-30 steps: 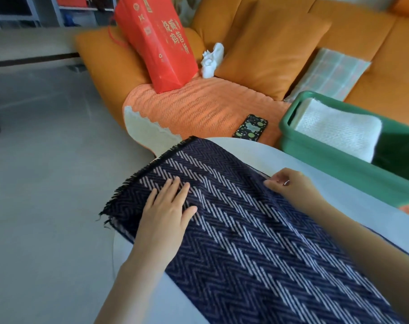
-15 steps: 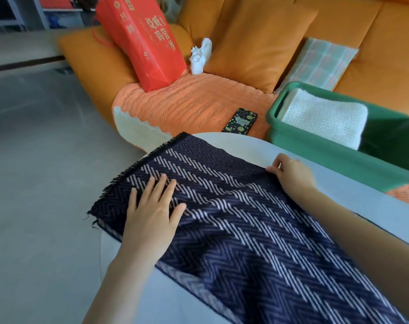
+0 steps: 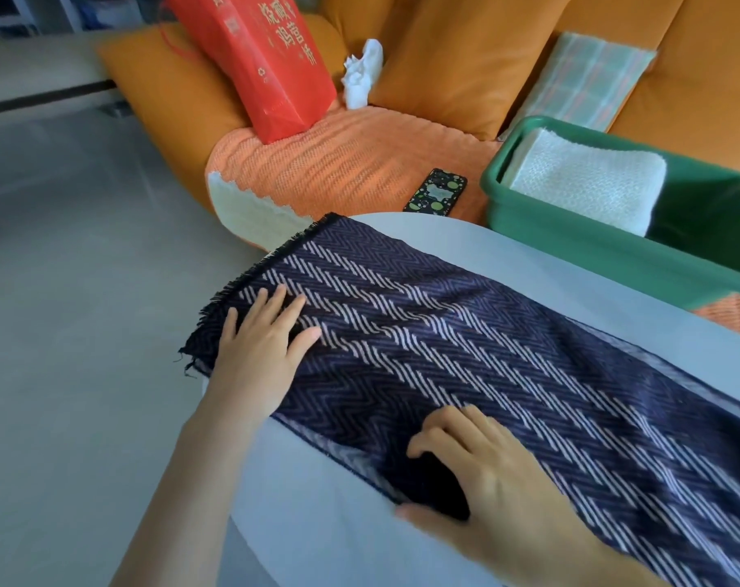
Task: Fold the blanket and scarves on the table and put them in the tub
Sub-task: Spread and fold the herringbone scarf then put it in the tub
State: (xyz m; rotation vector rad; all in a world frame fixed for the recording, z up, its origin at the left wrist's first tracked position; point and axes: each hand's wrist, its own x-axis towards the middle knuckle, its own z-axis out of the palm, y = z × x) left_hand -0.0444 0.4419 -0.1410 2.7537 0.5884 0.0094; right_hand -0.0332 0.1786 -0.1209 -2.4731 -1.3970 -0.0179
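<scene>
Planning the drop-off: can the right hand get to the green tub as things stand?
Probably yes. The right hand sits at the near edge of the scarf; only flat scarf and bare table lie between it and the tub. The tub is open on top, with the white blanket filling just its left part.

The left hand (image 3: 262, 353) lay flat, palm down, its fingers straight and slightly spread, pointing toward one o'clock; its forearm ran back toward seven. The right hand (image 3: 491, 480), at five o'clock of it, was arched with curled fingers, seemingly pinching the scarf (image 3: 465, 353) edge against its thumb.
</scene>
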